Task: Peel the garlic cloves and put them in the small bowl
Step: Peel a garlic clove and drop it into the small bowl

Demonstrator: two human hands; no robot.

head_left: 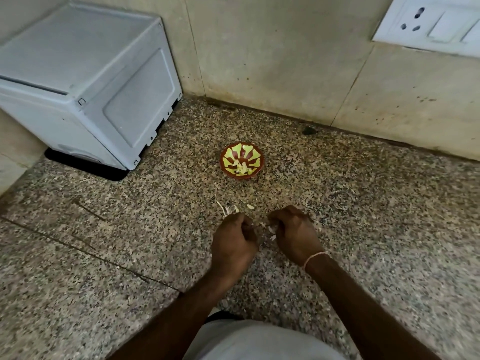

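Both hands, left (233, 240) and right (296, 233), curled, knuckles up, over counter (130, 229).

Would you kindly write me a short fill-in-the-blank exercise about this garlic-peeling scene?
1. The bowl with the green and red pattern holds a few pale peeled ____.
2. The grey appliance stands to the ____ of the bowl.
3. The thread bracelet sits on the person's ____ wrist.
4. Both hands, left hand and right hand, are nearer the camera than the bowl, with their fingers ____.

Missing words: cloves; left; right; curled
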